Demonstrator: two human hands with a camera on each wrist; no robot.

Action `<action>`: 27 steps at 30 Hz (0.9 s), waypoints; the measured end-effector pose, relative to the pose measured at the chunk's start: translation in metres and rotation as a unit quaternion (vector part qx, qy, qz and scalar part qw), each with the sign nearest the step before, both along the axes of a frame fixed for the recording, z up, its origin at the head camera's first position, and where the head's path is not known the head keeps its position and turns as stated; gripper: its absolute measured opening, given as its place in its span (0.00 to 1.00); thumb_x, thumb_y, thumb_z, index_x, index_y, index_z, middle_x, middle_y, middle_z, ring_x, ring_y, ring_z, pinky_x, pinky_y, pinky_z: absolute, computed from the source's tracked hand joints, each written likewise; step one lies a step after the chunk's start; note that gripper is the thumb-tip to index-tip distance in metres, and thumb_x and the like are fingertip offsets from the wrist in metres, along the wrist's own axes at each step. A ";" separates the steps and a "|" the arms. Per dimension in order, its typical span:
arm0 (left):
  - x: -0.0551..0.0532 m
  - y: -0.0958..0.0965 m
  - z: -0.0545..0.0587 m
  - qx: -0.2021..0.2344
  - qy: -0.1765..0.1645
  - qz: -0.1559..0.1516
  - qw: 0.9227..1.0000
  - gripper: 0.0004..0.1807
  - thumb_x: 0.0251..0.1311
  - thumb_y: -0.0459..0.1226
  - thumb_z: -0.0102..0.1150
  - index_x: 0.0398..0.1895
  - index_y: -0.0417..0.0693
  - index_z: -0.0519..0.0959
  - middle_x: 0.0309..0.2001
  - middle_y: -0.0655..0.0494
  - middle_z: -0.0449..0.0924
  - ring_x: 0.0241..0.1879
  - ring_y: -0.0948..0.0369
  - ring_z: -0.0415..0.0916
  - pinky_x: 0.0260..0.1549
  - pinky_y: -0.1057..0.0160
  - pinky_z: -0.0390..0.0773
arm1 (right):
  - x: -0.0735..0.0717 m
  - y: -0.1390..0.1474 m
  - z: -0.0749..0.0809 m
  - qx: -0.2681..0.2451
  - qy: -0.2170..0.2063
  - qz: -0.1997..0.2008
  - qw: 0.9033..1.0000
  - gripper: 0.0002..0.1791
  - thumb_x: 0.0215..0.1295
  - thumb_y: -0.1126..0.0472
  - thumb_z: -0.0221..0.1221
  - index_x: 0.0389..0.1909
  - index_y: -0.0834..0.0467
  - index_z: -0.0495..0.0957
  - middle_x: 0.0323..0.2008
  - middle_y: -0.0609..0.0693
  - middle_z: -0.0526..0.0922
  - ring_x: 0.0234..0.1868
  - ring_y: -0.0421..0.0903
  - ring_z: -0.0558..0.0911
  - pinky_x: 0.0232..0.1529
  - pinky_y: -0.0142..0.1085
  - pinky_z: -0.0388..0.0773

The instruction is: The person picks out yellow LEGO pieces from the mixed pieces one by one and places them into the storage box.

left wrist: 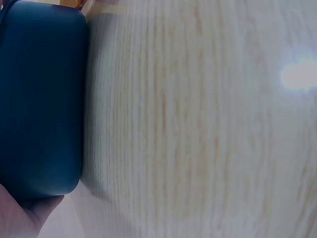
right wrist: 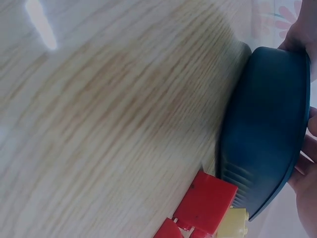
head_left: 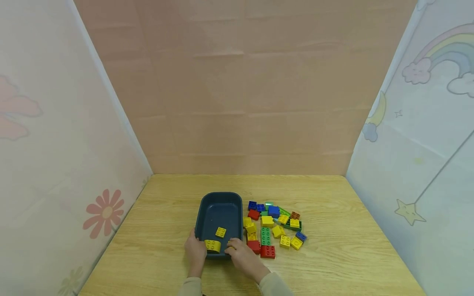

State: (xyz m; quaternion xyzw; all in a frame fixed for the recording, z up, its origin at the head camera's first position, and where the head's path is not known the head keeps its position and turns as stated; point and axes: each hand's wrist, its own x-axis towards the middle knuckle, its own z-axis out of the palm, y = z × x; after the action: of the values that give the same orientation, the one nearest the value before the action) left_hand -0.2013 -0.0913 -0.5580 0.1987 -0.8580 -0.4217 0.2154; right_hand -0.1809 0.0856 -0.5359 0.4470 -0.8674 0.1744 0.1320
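Observation:
A dark blue tray (head_left: 219, 196) lies on the table. My left hand (head_left: 195, 248) grips its left side near the front corner. In the left wrist view, part of that hand (left wrist: 20, 218) presses against the tray's outer wall (left wrist: 42, 99). My right hand (head_left: 242, 257) reaches over the near right rim, its bent fingers pinching a yellow toy brick that they mostly hide. Inside the tray lie a yellow square brick (head_left: 220, 232) and a yellow curved-looking brick (head_left: 212, 246). The right wrist view shows right-hand fingers (right wrist: 308, 148) over the rim.
Right of the tray spreads a loose pile of toy bricks: a green long brick (head_left: 265, 236), a red brick (head_left: 268, 251), a blue brick (head_left: 274, 211) and several yellow ones. A red brick (right wrist: 205, 201) sits close to the tray's wall. Papered walls enclose the wooden table (head_left: 344, 246).

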 end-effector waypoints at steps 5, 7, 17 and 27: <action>0.000 -0.001 0.000 0.002 0.007 -0.006 1.000 0.21 0.47 0.17 0.47 0.49 0.23 0.69 0.42 0.29 0.74 0.40 0.40 0.74 0.35 0.46 0.75 | -0.002 0.002 -0.001 -0.005 0.005 -0.005 1.000 0.10 0.55 0.70 0.56 0.38 0.60 0.80 0.43 0.54 0.77 0.50 0.51 0.73 0.50 0.38 0.71; 0.000 -0.002 -0.001 0.002 0.008 -0.006 1.000 0.21 0.46 0.17 0.47 0.49 0.23 0.69 0.42 0.29 0.74 0.40 0.40 0.74 0.35 0.46 0.75 | -0.004 0.004 -0.002 -0.011 0.009 -0.010 1.000 0.10 0.54 0.70 0.57 0.37 0.60 0.80 0.43 0.54 0.77 0.50 0.51 0.73 0.50 0.39 0.71; 0.001 -0.001 -0.001 -0.004 0.004 -0.002 1.000 0.21 0.47 0.17 0.46 0.48 0.23 0.69 0.42 0.29 0.74 0.40 0.40 0.74 0.35 0.46 0.75 | -0.008 0.016 -0.008 -0.086 0.042 -0.038 0.995 0.07 0.51 0.71 0.60 0.32 0.61 0.80 0.39 0.56 0.77 0.46 0.53 0.75 0.47 0.42 0.73; 0.000 -0.001 0.000 0.000 0.001 -0.003 1.000 0.21 0.48 0.17 0.45 0.49 0.22 0.68 0.44 0.28 0.72 0.42 0.39 0.73 0.36 0.46 0.74 | -0.013 0.047 -0.022 -0.141 0.094 -0.110 0.979 0.08 0.45 0.70 0.63 0.30 0.62 0.80 0.37 0.57 0.77 0.42 0.53 0.75 0.43 0.45 0.74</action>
State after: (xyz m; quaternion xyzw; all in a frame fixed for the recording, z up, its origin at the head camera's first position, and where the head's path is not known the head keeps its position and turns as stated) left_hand -0.2009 -0.0918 -0.5584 0.1958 -0.8582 -0.4229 0.2151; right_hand -0.1939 0.1329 -0.5575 0.3406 -0.8616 0.2364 0.2928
